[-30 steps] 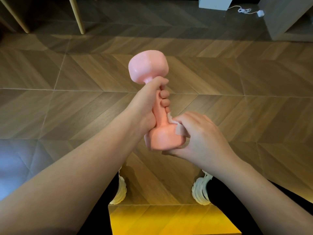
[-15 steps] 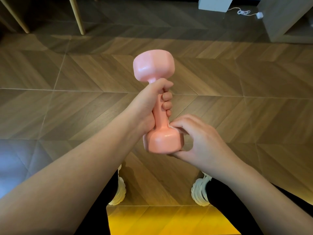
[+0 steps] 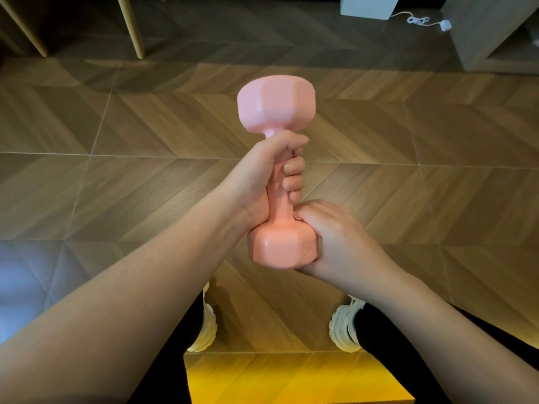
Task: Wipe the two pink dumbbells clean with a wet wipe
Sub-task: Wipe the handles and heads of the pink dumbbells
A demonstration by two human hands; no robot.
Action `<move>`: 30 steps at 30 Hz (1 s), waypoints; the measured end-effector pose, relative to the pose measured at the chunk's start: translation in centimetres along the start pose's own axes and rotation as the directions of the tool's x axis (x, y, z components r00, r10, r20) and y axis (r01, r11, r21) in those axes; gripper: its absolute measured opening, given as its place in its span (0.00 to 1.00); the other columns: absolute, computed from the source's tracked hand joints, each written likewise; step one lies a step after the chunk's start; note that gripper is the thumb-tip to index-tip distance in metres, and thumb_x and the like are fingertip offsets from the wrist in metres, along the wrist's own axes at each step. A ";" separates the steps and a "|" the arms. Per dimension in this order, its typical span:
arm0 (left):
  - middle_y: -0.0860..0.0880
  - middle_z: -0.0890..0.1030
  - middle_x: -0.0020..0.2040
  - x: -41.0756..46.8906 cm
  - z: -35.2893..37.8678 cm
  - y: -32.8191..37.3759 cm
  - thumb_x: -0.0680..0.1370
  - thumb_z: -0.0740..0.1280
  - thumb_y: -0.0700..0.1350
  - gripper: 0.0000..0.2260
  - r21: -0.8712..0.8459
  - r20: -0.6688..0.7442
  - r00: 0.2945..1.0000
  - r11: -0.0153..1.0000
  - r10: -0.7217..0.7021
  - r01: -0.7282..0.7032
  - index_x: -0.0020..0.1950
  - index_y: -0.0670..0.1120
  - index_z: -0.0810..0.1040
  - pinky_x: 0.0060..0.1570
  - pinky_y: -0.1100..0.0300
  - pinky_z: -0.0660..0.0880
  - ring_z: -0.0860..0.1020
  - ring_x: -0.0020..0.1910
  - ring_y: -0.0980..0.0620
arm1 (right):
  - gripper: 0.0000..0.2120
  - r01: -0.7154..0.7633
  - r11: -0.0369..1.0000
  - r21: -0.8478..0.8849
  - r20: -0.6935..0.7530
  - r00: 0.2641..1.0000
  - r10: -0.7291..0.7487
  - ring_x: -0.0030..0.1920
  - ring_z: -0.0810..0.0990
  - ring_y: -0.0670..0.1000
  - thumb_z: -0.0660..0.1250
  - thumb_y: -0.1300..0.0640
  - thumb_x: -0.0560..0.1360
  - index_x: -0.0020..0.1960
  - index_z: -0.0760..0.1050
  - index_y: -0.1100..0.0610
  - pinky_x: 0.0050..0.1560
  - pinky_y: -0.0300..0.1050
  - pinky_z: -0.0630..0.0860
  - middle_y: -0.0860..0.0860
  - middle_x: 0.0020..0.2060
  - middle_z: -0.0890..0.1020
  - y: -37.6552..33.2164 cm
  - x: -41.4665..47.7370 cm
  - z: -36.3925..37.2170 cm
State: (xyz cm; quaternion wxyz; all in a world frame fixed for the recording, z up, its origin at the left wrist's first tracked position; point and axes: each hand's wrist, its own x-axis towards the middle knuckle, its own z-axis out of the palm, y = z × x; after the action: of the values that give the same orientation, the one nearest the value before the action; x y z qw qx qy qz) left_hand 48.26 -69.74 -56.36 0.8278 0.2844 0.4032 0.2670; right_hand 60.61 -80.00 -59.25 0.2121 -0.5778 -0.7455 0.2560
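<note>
Compared with one second earlier, the pink dumbbell (image 3: 275, 106) stands nearer to upright and sits slightly further right in the head view. The fingers of the right hand (image 3: 338, 237) have shifted from the flank of the lower head up to the neck where the handle begins, and the pale wipe seen beneath them then is now covered. The dumbbell is held in the air in front of the person, above the wood-pattern floor (image 3: 408, 199), with its upper head free on all sides. The left hand (image 3: 262, 176) grips the handle in a full fist, thumb across the top and fingers wrapped to the right side. The right hand cups the right edge of the lower head, fingers curled round its far side and thumb under its bottom edge; whether a wipe lies under the palm cannot be told. The near face and left edge of the lower head are exposed. Open floor extends left, right and ahead of the dumbbell. Two white shoes (image 3: 342, 328) stand on the floor below the hands, with a yellow surface (image 3: 291, 380) at the near edge. Slanted wooden legs (image 3: 131, 27), a white box (image 3: 369, 5) with a cable (image 3: 417, 20) and a grey cabinet (image 3: 490, 30) are well apart at the far edge.
</note>
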 end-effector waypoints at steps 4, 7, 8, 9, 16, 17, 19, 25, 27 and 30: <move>0.48 0.72 0.34 0.3 0.0 0.5 0.77 0.68 0.43 0.08 0.103 -0.133 0.988 0.993 0.075 -0.062 0.40 0.45 0.72 0.33 0.60 0.71 0.72 0.37 0.49 | 0.21 -0.016 0.993 -0.115 -0.191 0.981 -0.007 0.48 0.76 0.50 0.79 0.49 0.64 0.51 0.78 0.57 0.47 0.46 0.68 0.49 0.45 0.80 0.2 -0.5 -0.8; 0.49 0.70 0.33 0.5 -0.5 0.4 0.76 0.69 0.42 0.09 0.058 -0.209 0.977 0.998 0.050 -0.039 0.38 0.46 0.72 0.32 0.58 0.70 0.71 0.33 0.51 | 0.22 -0.016 0.984 -0.177 -0.172 0.985 -0.015 0.49 0.76 0.51 0.82 0.52 0.62 0.51 0.78 0.57 0.48 0.42 0.65 0.49 0.46 0.80 0.0 -0.4 -1.0; 0.50 0.70 0.31 0.4 -0.6 0.2 0.76 0.69 0.43 0.10 0.045 -0.211 0.977 0.999 0.035 -0.026 0.37 0.46 0.71 0.31 0.59 0.69 0.70 0.30 0.52 | 0.22 -0.007 0.986 -0.164 -0.116 0.993 -0.012 0.51 0.77 0.51 0.81 0.53 0.62 0.52 0.79 0.56 0.50 0.42 0.66 0.49 0.47 0.81 -0.2 -0.3 -1.0; 0.51 0.69 0.29 0.4 -0.6 0.1 0.76 0.69 0.44 0.12 0.039 -0.204 0.979 0.999 0.022 -0.014 0.35 0.47 0.70 0.29 0.60 0.67 0.68 0.27 0.53 | 0.21 -0.001 0.990 -0.138 -0.041 0.999 -0.004 0.53 0.77 0.51 0.80 0.52 0.63 0.53 0.78 0.56 0.52 0.43 0.69 0.49 0.49 0.81 -0.4 -0.1 -1.0; 0.53 0.64 0.25 0.5 -0.1 0.0 0.77 0.67 0.45 0.14 -0.021 -0.163 0.987 1.000 -0.011 0.008 0.35 0.49 0.65 0.23 0.63 0.62 0.62 0.22 0.55 | 0.23 0.013 0.981 -0.195 -0.113 0.993 -0.035 0.48 0.75 0.48 0.80 0.45 0.61 0.49 0.78 0.56 0.50 0.38 0.62 0.46 0.44 0.79 -0.5 -0.5 -1.2; 0.53 0.63 0.24 0.6 -0.2 0.1 0.78 0.66 0.45 0.14 -0.047 -0.163 0.986 0.999 -0.016 0.009 0.35 0.49 0.65 0.22 0.63 0.62 0.61 0.21 0.55 | 0.24 0.020 0.986 -0.168 -0.118 0.992 -0.040 0.48 0.74 0.47 0.80 0.44 0.62 0.49 0.78 0.56 0.50 0.38 0.63 0.45 0.44 0.78 -0.4 -0.6 -1.3; 0.54 0.62 0.24 0.5 -0.2 0.1 0.78 0.65 0.44 0.14 -0.048 -0.142 0.990 0.999 -0.021 0.014 0.35 0.49 0.64 0.22 0.64 0.62 0.61 0.21 0.55 | 0.23 0.005 0.997 -0.076 -0.004 1.000 -0.005 0.52 0.75 0.47 0.79 0.45 0.64 0.53 0.78 0.55 0.53 0.44 0.71 0.46 0.49 0.79 -0.4 -0.3 -1.4; 0.48 0.72 0.34 0.8 -0.1 -0.4 0.75 0.70 0.46 0.09 0.171 -0.150 0.985 0.983 0.086 -0.060 0.39 0.47 0.72 0.37 0.58 0.71 0.71 0.33 0.51 | 0.20 -0.030 0.971 -0.237 -0.088 0.996 0.009 0.44 0.80 0.55 0.81 0.50 0.60 0.46 0.78 0.56 0.50 0.42 0.67 0.50 0.41 0.81 0.0 -0.3 -1.0; 0.47 0.73 0.37 0.8 -0.5 -0.4 0.73 0.72 0.45 0.08 0.178 -0.198 0.976 0.982 0.093 -0.058 0.44 0.46 0.73 0.40 0.55 0.71 0.72 0.36 0.50 | 0.20 -0.030 0.961 -0.275 -0.165 0.986 -0.016 0.43 0.79 0.55 0.81 0.50 0.60 0.45 0.78 0.57 0.47 0.39 0.61 0.50 0.40 0.80 0.2 -0.4 -1.1; 0.50 0.73 0.32 0.8 -1.0 -0.7 0.75 0.71 0.43 0.07 0.147 -0.273 0.959 0.988 0.079 -0.039 0.44 0.45 0.73 0.34 0.59 0.71 0.72 0.29 0.54 | 0.22 -0.007 0.965 -0.263 -0.057 0.998 -0.008 0.48 0.79 0.53 0.80 0.47 0.61 0.49 0.79 0.55 0.51 0.40 0.65 0.49 0.44 0.81 0.2 -0.1 -0.9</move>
State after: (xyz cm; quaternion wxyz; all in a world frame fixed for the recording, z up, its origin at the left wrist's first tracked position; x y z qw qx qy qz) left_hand 48.06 -69.44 -57.79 0.7327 0.3135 0.5244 0.2997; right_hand 61.33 -79.90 -58.69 0.1551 -0.6077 -0.7666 0.1380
